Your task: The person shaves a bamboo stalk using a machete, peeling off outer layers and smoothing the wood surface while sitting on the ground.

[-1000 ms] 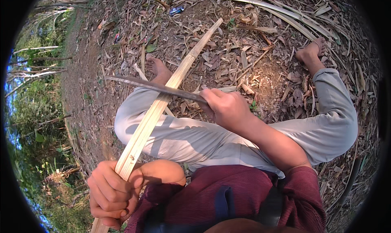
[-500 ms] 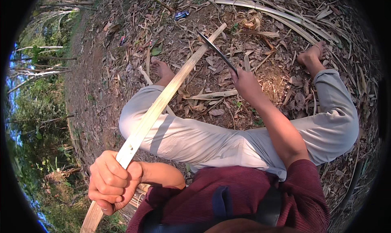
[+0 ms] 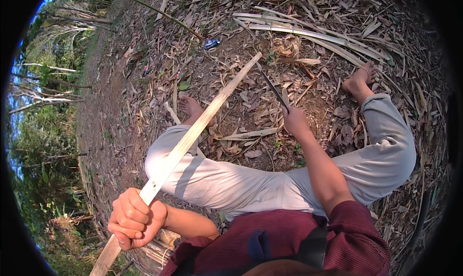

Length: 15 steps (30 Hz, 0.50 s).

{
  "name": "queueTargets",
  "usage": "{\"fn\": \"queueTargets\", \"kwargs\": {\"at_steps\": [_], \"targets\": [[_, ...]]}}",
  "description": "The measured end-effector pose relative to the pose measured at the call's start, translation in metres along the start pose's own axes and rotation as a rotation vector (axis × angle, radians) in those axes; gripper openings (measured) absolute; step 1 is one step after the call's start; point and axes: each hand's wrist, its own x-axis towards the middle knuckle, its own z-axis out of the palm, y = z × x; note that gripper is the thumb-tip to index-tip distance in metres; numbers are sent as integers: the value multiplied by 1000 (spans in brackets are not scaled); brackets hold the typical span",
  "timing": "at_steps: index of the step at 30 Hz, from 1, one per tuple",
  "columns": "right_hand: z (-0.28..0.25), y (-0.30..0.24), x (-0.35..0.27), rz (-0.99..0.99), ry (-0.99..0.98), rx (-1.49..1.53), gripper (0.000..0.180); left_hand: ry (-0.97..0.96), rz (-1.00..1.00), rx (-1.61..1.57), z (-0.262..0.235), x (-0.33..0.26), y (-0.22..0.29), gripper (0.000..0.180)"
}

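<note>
A long, pale strip of split wood or bamboo (image 3: pixel 183 143) slants from the lower left up to the middle of the view, over my left leg. My left hand (image 3: pixel 135 219) is wrapped round it near its lower end. In my right hand (image 3: pixel 295 122) is a knife (image 3: pixel 273 89) with a long dark blade, pointing up and left. The blade's tip lies close to the strip's far end; whether the two touch I cannot tell. The knife's handle is mostly hidden in my fist.
I sit with legs spread on ground strewn with dry leaves. Several long pale strips (image 3: pixel 313 33) lie at the far right, near my right foot. A small blue can or packet (image 3: pixel 211 44) and a thin green stem (image 3: pixel 159 11) lie ahead. More strips (image 3: pixel 156 251) lie beside my left elbow.
The knife blade has come off the strip's upper face to its right, toward the far end. My right hand has moved slightly right and nearer. My left hand keeps its grip.
</note>
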Motion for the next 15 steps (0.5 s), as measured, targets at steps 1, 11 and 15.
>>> {"fn": "queueTargets", "kwargs": {"at_steps": [1,11,15], "targets": [[3,0,-1,23,-20,30,40,18,23,-11,1,1,-1,36],[62,59,-1,-1,-116,-290,34,51,-74,-59,-23,64,1,40],[19,-28,-18,81,-87,-331,55,261,-91,48,-44,127,17,40]]}}
